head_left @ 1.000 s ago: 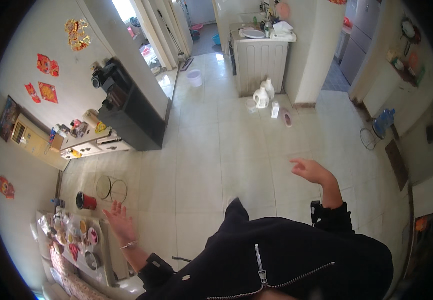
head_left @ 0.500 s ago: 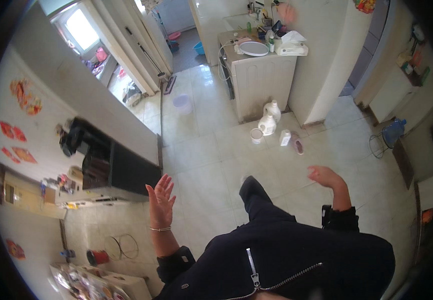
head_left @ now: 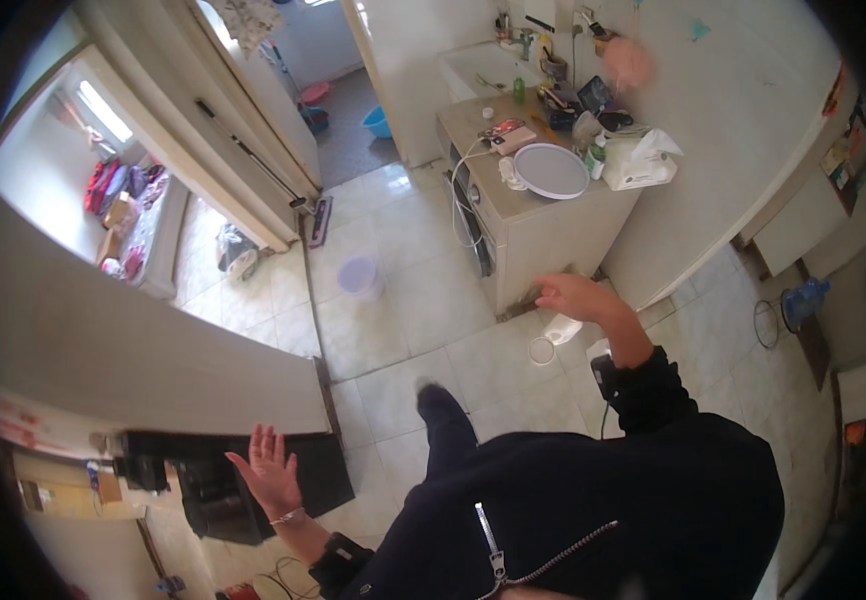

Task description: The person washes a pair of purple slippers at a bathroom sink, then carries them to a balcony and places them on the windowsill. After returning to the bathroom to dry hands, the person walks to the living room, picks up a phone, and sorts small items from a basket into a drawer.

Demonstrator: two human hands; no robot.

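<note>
right hand (head_left: 575, 297): empty, palm down, fingers loosely curled, held out in front of the low cabinet (head_left: 543, 225) and above a white jug (head_left: 563, 328) on the floor; it grips nothing.
white jug: lies on the tiles at the cabinet's foot, just beside a small round white lid (head_left: 542, 350).
left hand (head_left: 268, 470): open and empty, fingers spread, near the dark cabinet (head_left: 253, 485).
foot (head_left: 443, 410): planted forward on the pale tiles.
doing it well: judging by the reach, bend lower and take the jug by its body.
cabinet top: round white tray (head_left: 550, 170), tissue box (head_left: 643, 165).
</note>
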